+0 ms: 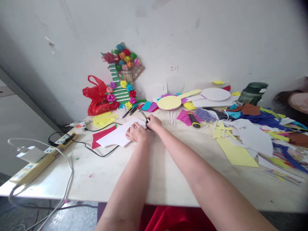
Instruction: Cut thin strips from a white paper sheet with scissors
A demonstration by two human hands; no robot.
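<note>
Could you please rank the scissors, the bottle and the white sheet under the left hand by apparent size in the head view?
Largest to smallest:
White sheet, partly covered by the left hand
Bottle
Scissors, held in the right hand

The table (pixel 173 179) is off-white, the wall (pixel 204 41) pale grey. The scissors (pixel 143 115) pair black handles with silvery blades; the sheet of paper (pixel 113 136) to their left is plain white, the strip (pixel 97 138) beyond it deep red. Far left, the bag (pixel 93 104) is bright red and the ladder shape (pixel 121 93) green with white stripes; the flowers (pixel 122 56) mix red, blue, orange, yellow and pink. Rightward, the paddle shape (pixel 169 102) is pale yellow, the bottle (pixel 251 93) dark green, the scraps (pixel 255 138) white, yellow, blue and brown.
</note>
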